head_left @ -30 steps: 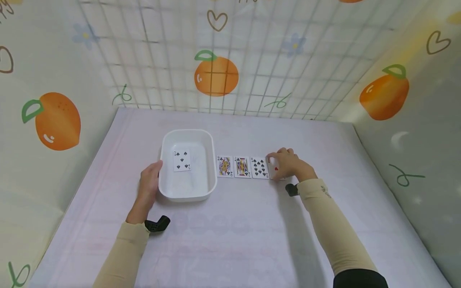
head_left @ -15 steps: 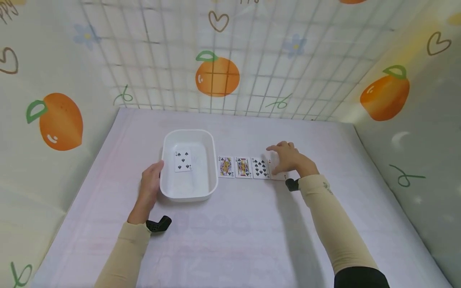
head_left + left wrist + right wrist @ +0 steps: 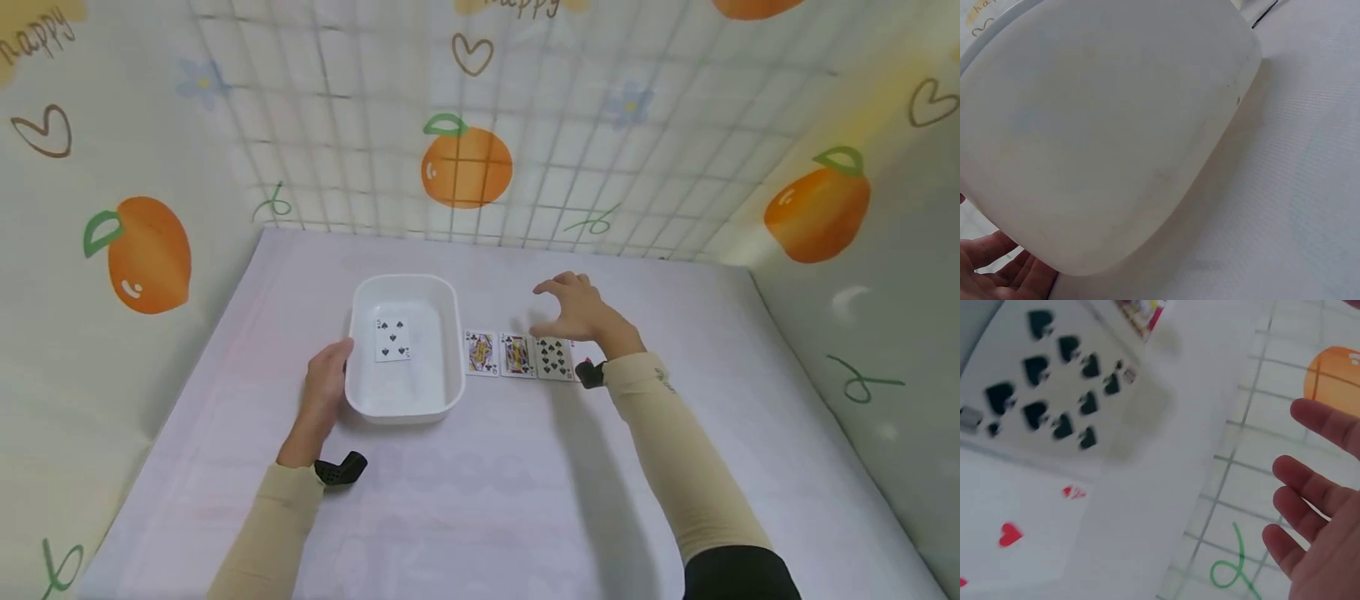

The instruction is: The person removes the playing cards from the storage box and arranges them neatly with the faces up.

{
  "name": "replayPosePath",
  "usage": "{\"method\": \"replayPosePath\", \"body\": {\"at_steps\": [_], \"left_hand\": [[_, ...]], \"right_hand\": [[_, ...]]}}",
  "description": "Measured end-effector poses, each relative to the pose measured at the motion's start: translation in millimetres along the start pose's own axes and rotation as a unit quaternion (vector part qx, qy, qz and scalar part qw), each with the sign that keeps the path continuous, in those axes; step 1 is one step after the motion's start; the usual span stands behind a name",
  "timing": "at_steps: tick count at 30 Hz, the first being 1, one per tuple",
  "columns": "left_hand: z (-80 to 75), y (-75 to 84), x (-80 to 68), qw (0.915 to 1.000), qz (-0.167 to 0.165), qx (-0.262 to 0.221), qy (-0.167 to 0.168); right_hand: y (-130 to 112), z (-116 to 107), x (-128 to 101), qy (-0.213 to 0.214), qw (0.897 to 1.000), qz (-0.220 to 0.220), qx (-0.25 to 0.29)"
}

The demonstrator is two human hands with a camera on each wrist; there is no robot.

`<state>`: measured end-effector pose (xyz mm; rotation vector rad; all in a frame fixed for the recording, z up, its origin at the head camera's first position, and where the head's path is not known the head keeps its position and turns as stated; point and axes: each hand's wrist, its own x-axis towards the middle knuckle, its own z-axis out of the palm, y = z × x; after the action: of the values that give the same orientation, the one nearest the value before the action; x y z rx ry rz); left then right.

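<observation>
A white plastic tub (image 3: 442, 392) stands on the table with a five of spades (image 3: 393, 339) lying face up in it. My left hand (image 3: 327, 387) rests against the tub's left wall (image 3: 1104, 125), its fingers (image 3: 1004, 269) loosely extended. Right of the tub lies a row of face-up cards: two court cards (image 3: 482, 353) (image 3: 517, 356), a spades number card (image 3: 555, 359) (image 3: 1054, 394) and a hearts card (image 3: 1016, 537), which my right wrist mostly hides in the head view. My right hand (image 3: 573, 308) (image 3: 1322, 519) hovers above the spades card, fingers spread, holding nothing.
The pale table (image 3: 487, 500) is boxed in by patterned walls (image 3: 465, 158) at the back and both sides. Bare tabletop lies in front of the cards and to their right.
My right hand has lifted off the hearts card and moved up and left, over the spades card, with its fingers spreading. The left hand stays at the tub.
</observation>
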<state>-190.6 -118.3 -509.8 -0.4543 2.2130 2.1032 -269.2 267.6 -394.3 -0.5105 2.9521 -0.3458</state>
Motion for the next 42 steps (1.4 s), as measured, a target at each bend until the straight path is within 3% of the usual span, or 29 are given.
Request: {"method": "replayPosePath", "body": {"at_steps": [12, 42], "left_hand": [[-1.8, -0.3, 4.3, 1.0000, 0.002, -0.006, -0.005], [-6.0, -0.6, 7.4, 0.9996, 0.025, -0.007, -0.008]], "right_hand": [[-39.2, -0.8, 27.5, -0.010, 1.000, -0.026, -0.003], [-86.2, 11.3, 59.8, -0.022, 0.996, -0.088, 0.013]]}}
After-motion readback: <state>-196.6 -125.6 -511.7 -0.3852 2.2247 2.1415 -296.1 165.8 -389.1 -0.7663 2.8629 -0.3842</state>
